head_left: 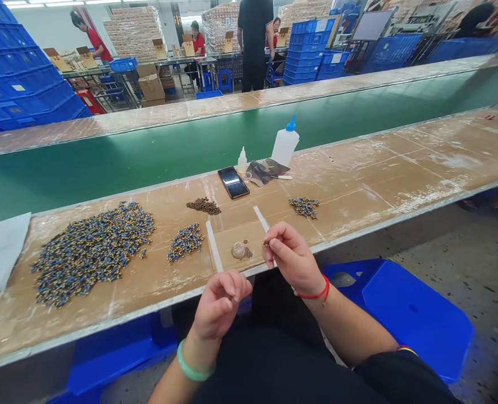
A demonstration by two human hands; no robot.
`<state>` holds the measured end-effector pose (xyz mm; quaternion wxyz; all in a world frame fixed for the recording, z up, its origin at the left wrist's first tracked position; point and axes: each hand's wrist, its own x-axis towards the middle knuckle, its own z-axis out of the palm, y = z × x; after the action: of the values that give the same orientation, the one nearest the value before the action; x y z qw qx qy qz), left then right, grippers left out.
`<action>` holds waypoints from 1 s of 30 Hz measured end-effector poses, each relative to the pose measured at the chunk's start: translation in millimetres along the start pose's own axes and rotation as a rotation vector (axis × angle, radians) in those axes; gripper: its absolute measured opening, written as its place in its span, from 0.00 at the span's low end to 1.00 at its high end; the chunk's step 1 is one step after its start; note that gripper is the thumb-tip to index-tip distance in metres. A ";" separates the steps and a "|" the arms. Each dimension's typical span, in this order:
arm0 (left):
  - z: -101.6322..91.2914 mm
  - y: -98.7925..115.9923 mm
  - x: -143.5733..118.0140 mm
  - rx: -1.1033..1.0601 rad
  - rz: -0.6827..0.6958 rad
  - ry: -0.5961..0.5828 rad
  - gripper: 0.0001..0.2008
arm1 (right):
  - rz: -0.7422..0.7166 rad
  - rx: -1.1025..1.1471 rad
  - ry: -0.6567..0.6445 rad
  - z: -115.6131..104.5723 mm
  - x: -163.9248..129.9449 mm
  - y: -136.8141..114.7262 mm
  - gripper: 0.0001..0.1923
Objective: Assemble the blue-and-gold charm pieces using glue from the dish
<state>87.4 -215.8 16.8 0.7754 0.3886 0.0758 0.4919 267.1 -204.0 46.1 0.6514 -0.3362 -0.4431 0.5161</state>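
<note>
My left hand [222, 300] is closed in a pinch just off the bench's front edge; whatever lies between its fingertips is too small to name. My right hand [289, 255] pinches a tiny dark piece [266, 243] between thumb and fingers, near the right end of a cardboard mat. On that mat sits a small round clear dish [238, 250] with brownish residue beside it. Left of the mat lies a small pile of blue-and-brass parts [185, 242]. Behind it is a heap of small brown pieces [204, 206]. Another little pile of blue-and-brass parts [305, 207] lies to the right.
A large heap of blue-and-brass parts [95, 249] covers the bench's left. A phone [233, 182], a small dropper bottle [242, 161] and a white bottle with blue cap [286, 146] stand farther back, before a green conveyor belt [147, 154]. A blue stool [412, 314] is at right.
</note>
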 end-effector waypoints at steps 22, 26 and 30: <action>0.0 2.2 -3.0 -0.050 -0.123 -0.023 0.16 | 0.357 -0.073 -0.213 9.3 -44.5 15.7 0.20; -2.7 0.2 -3.5 0.039 -0.093 0.015 0.16 | 0.498 0.175 -0.073 17.9 -50.2 28.4 0.24; -3.6 -3.9 -0.6 0.063 -0.072 0.044 0.14 | 0.492 0.213 0.028 20.6 -52.7 34.4 0.21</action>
<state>88.1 -215.2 11.6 0.7782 0.3989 0.1223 0.4694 231.3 -247.3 10.9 0.5441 -0.3703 -0.2822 0.6980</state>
